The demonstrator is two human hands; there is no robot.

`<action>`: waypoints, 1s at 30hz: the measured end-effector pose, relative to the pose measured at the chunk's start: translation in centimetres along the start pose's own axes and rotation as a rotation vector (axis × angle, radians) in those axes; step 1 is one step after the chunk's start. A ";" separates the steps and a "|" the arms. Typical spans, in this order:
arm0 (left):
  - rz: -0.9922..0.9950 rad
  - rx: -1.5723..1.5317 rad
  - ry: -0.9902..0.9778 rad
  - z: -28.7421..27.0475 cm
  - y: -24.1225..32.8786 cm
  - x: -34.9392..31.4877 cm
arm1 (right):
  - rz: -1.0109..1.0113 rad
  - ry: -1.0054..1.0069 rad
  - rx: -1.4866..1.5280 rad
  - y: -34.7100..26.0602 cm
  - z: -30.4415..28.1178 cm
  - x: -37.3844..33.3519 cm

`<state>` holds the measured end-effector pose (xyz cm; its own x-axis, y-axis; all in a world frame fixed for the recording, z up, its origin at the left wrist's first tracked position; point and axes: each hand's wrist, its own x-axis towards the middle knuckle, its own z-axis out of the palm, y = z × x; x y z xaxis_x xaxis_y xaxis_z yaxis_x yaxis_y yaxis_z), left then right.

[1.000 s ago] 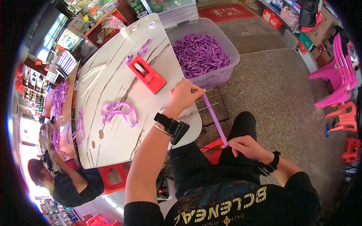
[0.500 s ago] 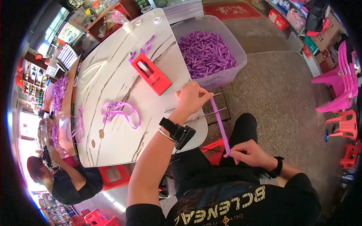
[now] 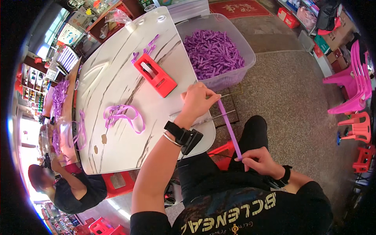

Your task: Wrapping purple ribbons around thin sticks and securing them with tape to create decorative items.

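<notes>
A purple ribbon (image 3: 229, 127) runs taut between my two hands, slanting down to the right beyond the table's edge. My left hand (image 3: 197, 101) pinches its upper end above the table corner, close to two thin metal rods (image 3: 224, 114) that jut out past the edge. Lower down, over my lap, my right hand (image 3: 259, 160) grips the other end between thumb and fingers. On the marble-patterned table (image 3: 117, 84) lie a loose coil of purple ribbon (image 3: 124, 116), a red tape dispenser (image 3: 156, 76) and a few short purple pieces (image 3: 145, 52).
Beside the table a clear plastic tub (image 3: 250, 64) is heaped with folded purple ribbon pieces (image 3: 213, 53). Another person (image 3: 76, 188) sits at the far left near more purple ribbon (image 3: 58, 98). Pink chairs (image 3: 354, 82) stand at the right; a red stool (image 3: 221, 152) is under the table edge.
Both hands keep their hold on the ribbon and stay almost in place. The whole view has shifted slightly.
</notes>
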<state>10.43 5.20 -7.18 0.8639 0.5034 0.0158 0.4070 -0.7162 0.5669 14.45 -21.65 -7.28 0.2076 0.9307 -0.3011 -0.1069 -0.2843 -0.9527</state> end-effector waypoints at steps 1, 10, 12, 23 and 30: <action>-0.004 -0.002 -0.001 0.0 0.1 0.0 | -0.039 0.012 -0.014 -0.8 0.0 -0.2; -0.039 -0.144 0.033 0.0 -0.6 0.3 | -0.403 0.111 -0.020 -9.7 -3.1 9.1; -0.096 -0.276 0.040 0.3 -0.5 0.5 | -0.451 0.131 -0.102 -10.6 -4.3 12.9; -0.137 -0.425 0.093 -0.2 -0.1 0.0 | -0.020 0.104 0.143 -4.1 -6.9 21.6; 0.025 -0.214 0.083 0.0 -0.2 0.1 | 0.055 0.103 0.113 -0.7 -6.8 21.2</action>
<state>10.43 5.43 -7.32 0.8417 0.5317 0.0947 0.3062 -0.6142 0.7273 25.56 -3.31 -13.26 0.2965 0.8841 -0.3610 -0.2280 -0.3016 -0.9258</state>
